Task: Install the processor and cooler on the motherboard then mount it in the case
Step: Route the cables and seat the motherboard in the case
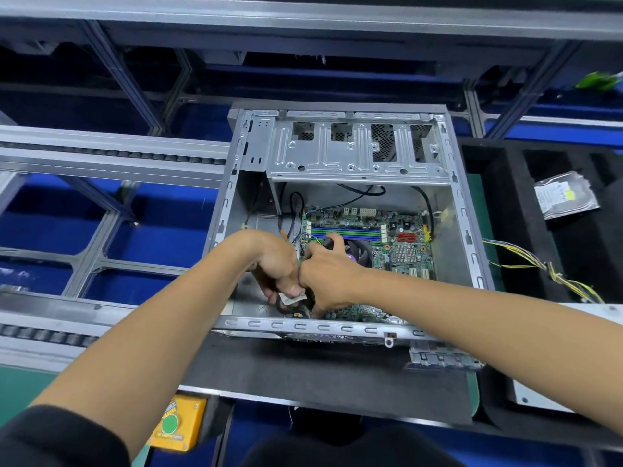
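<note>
An open metal computer case [472, 237] lies on its side in front of me. Inside it sits the green motherboard [404, 244], with a black cooler fan [359, 252] partly hidden behind my right hand. Both hands reach into the case's near left corner. My left hand [274, 264] is curled and grips a black cable with a white tag [293, 299]. My right hand [325, 274] presses against the left one, its fingers curled down round the same black cable bundle near the board's edge. What lies under the hands is hidden.
Black cables [362, 192] run along the case's back wall. A yellow and black wire bundle [553, 271] trails out to the right over black foam. A hard drive [566, 195] rests in the foam tray. A yellow box with a green button [175, 424] sits near left.
</note>
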`<control>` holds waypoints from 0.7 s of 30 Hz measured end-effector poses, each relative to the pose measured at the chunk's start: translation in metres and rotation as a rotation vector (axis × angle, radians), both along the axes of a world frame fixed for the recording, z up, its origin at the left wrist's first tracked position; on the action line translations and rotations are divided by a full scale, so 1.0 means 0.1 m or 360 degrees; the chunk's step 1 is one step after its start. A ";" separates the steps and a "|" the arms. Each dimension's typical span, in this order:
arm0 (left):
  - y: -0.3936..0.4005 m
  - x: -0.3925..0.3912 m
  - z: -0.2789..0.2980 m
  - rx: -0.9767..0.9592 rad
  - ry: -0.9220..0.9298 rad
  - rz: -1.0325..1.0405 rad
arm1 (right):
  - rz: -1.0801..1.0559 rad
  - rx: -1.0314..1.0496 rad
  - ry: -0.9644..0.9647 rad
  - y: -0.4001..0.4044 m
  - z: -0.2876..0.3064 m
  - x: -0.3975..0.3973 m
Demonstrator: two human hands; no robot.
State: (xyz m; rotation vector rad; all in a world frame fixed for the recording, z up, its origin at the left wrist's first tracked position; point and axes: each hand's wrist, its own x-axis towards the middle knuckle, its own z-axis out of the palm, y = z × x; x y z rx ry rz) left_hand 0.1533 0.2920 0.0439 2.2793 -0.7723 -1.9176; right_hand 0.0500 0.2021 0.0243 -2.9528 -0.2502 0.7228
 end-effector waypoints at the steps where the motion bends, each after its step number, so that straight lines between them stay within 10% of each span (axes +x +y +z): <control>1: 0.00 0.00 -0.01 -0.0007 0.0004 -0.0004 | 0.0016 -0.0015 -0.0011 0.00 0.00 -0.01; 21: 0.04 0.10 0.05 -0.0160 0.0045 -0.0183 | 0.0229 0.0193 -0.0175 -0.06 -0.12 -0.09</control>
